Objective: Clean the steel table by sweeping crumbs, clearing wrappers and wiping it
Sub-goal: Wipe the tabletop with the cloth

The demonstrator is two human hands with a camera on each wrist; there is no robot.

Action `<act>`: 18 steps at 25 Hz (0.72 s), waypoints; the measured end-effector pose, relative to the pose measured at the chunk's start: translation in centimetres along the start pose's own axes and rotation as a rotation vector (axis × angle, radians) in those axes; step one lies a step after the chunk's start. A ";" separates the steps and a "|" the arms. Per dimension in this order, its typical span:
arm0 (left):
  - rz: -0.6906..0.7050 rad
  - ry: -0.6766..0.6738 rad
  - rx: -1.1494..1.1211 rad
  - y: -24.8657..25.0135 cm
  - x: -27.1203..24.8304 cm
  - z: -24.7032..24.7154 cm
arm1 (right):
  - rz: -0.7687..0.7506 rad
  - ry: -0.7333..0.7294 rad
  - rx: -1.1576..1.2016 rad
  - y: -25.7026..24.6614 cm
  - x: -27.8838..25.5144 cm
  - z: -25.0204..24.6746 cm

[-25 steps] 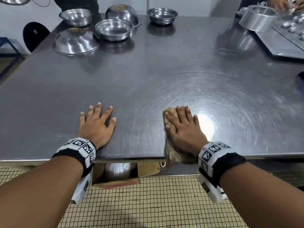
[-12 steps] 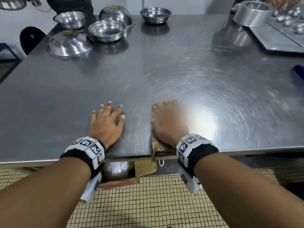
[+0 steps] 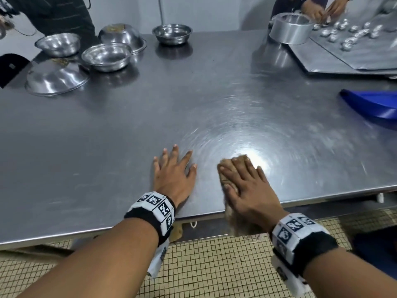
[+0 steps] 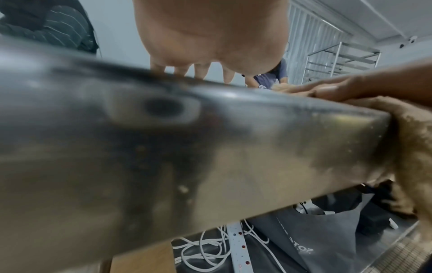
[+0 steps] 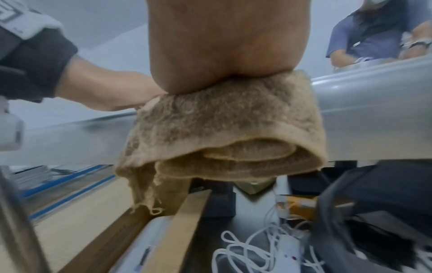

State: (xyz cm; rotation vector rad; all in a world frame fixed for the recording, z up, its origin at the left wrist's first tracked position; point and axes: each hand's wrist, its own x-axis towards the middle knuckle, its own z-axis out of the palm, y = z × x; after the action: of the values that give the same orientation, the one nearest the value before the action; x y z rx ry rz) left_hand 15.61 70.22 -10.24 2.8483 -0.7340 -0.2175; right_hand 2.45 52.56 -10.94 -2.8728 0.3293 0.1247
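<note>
Head view: steel surface [image 3: 107, 147] fills most of the view, largest thing here. Change against the two earlier pictures: right hand [image 3: 247, 186] with the brown cloth [image 3: 233, 161] sat right of the left hand a second ago, slid in close to it half a second ago, and now sits a bit further out on the surface again, fingers nearer the bright glare patch. Left hand [image 3: 174, 175] has stayed planted flat throughout. Reads as back-and-forth wiping strokes along the near edge, so the wipe step looks under way. No crumbs or wrappers that I can make out near the hands; a hazy patch shows on the far right of the surface, so wiping is probably not done.

Hand states: right hand is flat with straight fingers pressing the cloth down, not clutching it. Left hand is spread flat, palm down, bracing and holding nothing.

Cloth position: under the right hand, just right of the left hand, its rear part draped over the near edge; right wrist view shows folded layers hanging down [image 5: 222, 129].

Counts, big to small:
- surface: 1
- tray [image 3: 354, 57], far right: 1
- steel bowls [image 3: 106, 55], far left: 5, two upside down
- round pan [image 3: 291, 29]: 1
- blue dustpan-like thing [image 3: 373, 104]: 1
- hands: 2
- cloth: 1
- small foil-wrapped pieces [image 3: 348, 43] on the tray: many, too blurred to count
</note>
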 end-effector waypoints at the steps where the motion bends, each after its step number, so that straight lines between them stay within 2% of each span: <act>1: -0.008 -0.018 0.019 0.2 0.1 0.4 | 0.037 0.010 0.016 1.9 0.0 -0.5; 6: -0.017 -0.020 0.056 0.6 0.4 1.4 | 0.237 0.059 0.063 8.6 2.5 -2.4; 12: -0.020 -0.002 0.061 0.7 0.4 1.5 | 0.413 0.030 0.090 8.0 8.3 -3.3; 14: -0.021 0.003 0.062 0.8 0.5 1.6 | 0.400 0.023 0.078 6.9 9.1 -3.4; 18: -0.018 -0.002 0.057 0.7 0.5 1.6 | 0.271 0.002 0.073 3.5 8.7 -2.7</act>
State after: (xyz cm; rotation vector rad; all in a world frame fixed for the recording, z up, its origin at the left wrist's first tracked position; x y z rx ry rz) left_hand 15.45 69.17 -11.68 2.9095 -0.7263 -0.2050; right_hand 10.19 46.74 -10.09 -2.7427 0.7075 0.1549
